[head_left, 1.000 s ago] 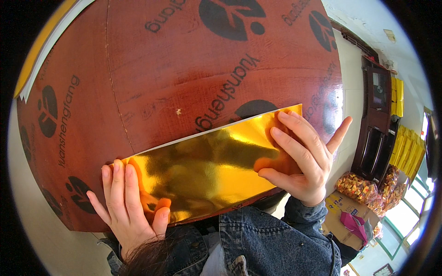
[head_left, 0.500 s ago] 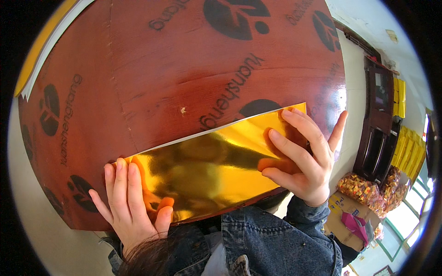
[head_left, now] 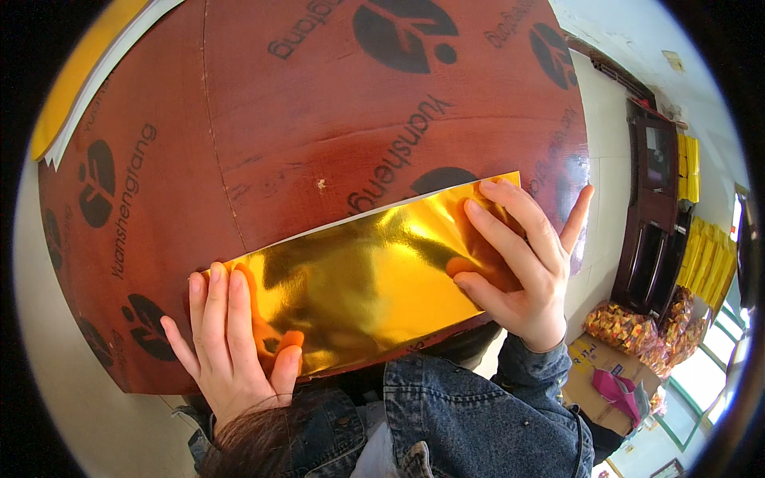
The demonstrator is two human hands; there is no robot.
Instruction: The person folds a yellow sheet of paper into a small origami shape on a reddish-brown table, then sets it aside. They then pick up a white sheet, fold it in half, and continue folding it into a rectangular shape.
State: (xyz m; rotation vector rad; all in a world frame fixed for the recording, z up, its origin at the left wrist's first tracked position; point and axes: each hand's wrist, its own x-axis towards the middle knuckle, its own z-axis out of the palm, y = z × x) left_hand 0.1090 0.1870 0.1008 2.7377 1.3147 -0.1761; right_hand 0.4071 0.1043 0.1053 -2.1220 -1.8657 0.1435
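Note:
A shiny gold foil paper sheet [head_left: 374, 279] lies aslant near the table's front edge, its right end farther from me. A thin white edge runs along its far side. Resting on its left end is my left hand [head_left: 231, 350], fingers stretched out and the thumb on the foil. My right hand [head_left: 522, 267] lies over the right end, with its fingers spread and its little finger off the paper. Both hands press from above, and neither is closed round anything. Whether the sheet is one layer or folded, I cannot tell.
The reddish-brown board table [head_left: 271, 159] carries dark printed marks. At its far left corner is a stack of gold and white paper [head_left: 88, 80]. On the right stand a dark cabinet [head_left: 649, 215], yellow bundles [head_left: 707, 259], clear bags of gold pieces [head_left: 625, 328] and a cardboard box [head_left: 594, 378].
The right end of the foil sheet and my right hand sit slightly farther left in the picture. My left hand appears slightly right of before, still flat on the foil. The whole view has shifted a little.

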